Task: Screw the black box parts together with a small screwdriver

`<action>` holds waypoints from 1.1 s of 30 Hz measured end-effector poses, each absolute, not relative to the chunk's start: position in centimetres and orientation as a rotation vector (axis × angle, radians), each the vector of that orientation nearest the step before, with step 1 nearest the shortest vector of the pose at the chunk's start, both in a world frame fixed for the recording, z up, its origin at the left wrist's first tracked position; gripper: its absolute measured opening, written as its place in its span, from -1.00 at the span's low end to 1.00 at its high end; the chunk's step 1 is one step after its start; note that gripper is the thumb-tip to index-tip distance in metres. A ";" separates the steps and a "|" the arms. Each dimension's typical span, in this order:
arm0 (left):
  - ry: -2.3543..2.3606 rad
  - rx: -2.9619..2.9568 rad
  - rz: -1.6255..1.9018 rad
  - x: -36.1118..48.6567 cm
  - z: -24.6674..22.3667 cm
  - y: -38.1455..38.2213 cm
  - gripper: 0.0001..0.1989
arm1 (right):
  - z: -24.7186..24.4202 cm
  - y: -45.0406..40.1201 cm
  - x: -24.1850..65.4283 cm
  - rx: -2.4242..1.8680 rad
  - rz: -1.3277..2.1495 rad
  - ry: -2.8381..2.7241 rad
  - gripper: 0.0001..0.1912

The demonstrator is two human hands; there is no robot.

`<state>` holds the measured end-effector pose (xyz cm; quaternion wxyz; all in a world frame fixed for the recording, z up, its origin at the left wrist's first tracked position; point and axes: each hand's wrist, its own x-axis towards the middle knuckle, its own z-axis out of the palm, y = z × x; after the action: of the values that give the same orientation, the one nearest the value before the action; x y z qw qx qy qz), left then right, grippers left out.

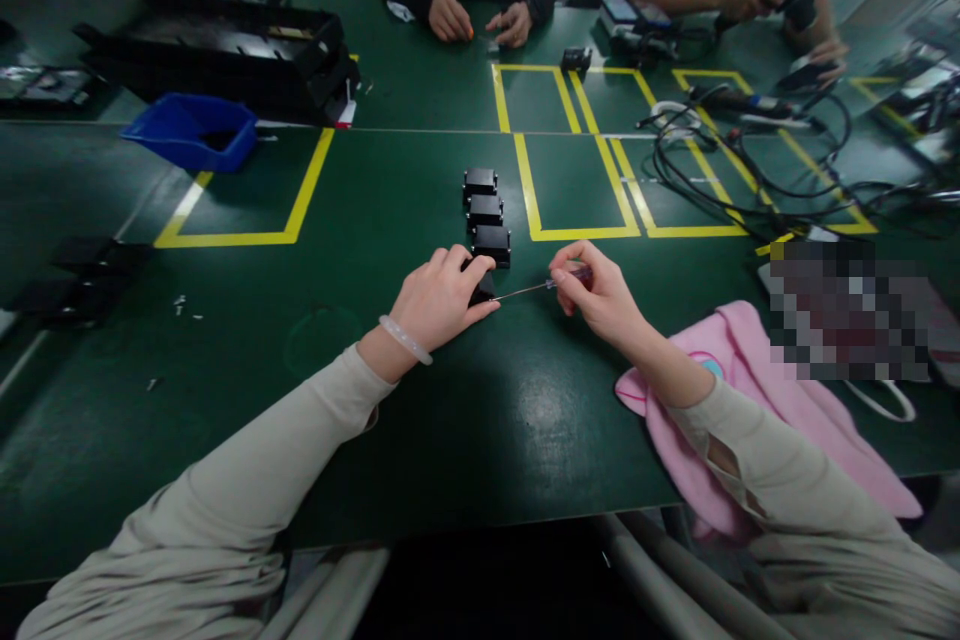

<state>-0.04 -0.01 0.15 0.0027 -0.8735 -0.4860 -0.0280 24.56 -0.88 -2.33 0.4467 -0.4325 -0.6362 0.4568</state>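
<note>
**Left hand covers black block as right hand holds screwdriver to it**

At the far left of the green surface, dark parts lie in shadow, their shapes hard to make out. Just right of them are small loose pieces, too small to identify. Beyond, a blue bin holds something dark and indistinct.

Near the middle, the left hand has its grip closed on a black block, largely hidden by the fingers. Three similar blocks stand in a row directly beyond it.

The right hand's grip is closed around a screwdriver, its handle partly covered; the shaft reaches the held block's near right corner, where exact contact cannot be told. A pink cloth lies partly under the right forearm; farther right, pixelation obscures an object.
</note>
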 end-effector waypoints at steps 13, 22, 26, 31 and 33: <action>-1.524 -2.737 -0.093 0.0 0.1 0.0 -0.50 | -2.3 -0.9 24.6 -1.053 1.093 -1.598 -0.75; -1.530 -2.745 -0.080 0.0 0.2 -0.1 -0.51 | -2.3 -0.8 24.6 -1.060 1.153 -1.561 -0.73; -1.529 -2.747 -0.093 -0.1 0.1 0.0 -0.51 | -2.1 -0.9 24.6 -1.079 1.147 -1.576 -0.74; -1.519 -2.753 -0.093 -0.1 0.1 0.0 -0.51 | -2.1 -0.8 24.6 -1.072 1.147 -1.585 -0.71; -1.519 -2.752 -0.082 -0.1 0.1 0.0 -0.51 | -2.1 -0.8 24.6 -1.074 1.154 -1.571 -0.72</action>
<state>-0.11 0.00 0.11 -0.0015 -0.8752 -0.4830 -0.0261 24.60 -0.79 -2.08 0.4422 -0.4329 -0.6331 0.4650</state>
